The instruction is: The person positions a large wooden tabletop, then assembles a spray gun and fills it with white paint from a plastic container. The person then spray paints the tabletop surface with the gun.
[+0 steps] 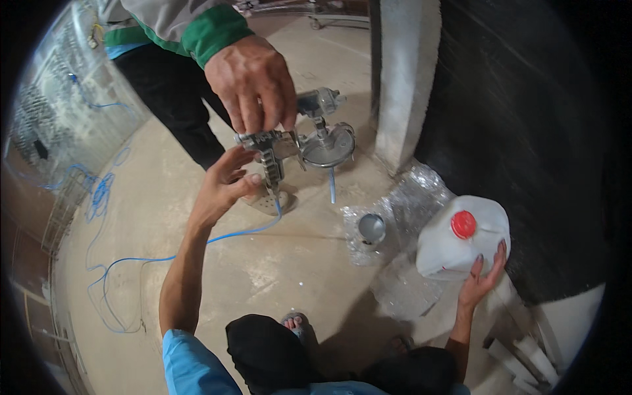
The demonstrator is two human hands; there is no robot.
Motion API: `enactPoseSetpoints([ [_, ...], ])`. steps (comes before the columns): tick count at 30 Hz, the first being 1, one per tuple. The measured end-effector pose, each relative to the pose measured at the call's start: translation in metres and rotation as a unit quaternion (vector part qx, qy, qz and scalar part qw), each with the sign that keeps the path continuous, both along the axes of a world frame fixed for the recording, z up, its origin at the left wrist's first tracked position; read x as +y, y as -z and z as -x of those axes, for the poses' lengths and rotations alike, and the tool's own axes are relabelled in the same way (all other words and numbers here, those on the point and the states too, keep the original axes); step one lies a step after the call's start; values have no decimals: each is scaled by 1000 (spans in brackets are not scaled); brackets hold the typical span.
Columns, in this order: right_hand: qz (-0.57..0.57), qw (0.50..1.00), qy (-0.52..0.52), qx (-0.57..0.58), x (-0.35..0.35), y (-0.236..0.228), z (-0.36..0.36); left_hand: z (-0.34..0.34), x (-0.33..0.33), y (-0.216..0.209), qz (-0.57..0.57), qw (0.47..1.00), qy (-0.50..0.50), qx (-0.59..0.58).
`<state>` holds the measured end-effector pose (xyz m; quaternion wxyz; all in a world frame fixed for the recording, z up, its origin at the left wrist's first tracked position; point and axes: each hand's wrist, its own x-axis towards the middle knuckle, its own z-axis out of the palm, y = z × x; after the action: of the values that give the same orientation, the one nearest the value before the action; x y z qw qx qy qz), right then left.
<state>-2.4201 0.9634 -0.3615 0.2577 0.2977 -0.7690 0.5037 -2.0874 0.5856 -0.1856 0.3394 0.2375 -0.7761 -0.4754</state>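
A metal spray gun (270, 155) hangs in a co-worker's hand (253, 85), with its cup lid (329, 146) and a thin blue suction tube (332, 185) below it. My left hand (227, 186) is at the gun's grip, thumb and fingers apart; whether it touches the grip I cannot tell. On the right stands a white plastic jug (434, 240) with a red cap (463, 224). The stretched fingers of my right hand (484, 280) lie against the jug's near right side.
A small round metal cup (372, 228) stands on crumpled clear plastic wrap (401, 283). The blue air hose (191, 247) runs left across the floor from the gun. A concrete pillar (408, 85) rises beside a dark wall panel (520, 131). White offcut pieces (526, 362) lie at lower right.
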Motion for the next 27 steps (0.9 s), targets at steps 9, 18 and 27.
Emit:
enactPoseSetpoints([
  [9, -36, 983, -177, -39, -38, -57, -27, 96, 33, 88, -116, 986, 123, 6],
  [18, -477, 815, -312, -106, -80, 43, -33, 126, 55, 151, -142, 989, 32, 30],
  [27, -128, 881, -182, -417, -129, 132, -47, 137, 72, 230, -217, 972, -5, 94],
])
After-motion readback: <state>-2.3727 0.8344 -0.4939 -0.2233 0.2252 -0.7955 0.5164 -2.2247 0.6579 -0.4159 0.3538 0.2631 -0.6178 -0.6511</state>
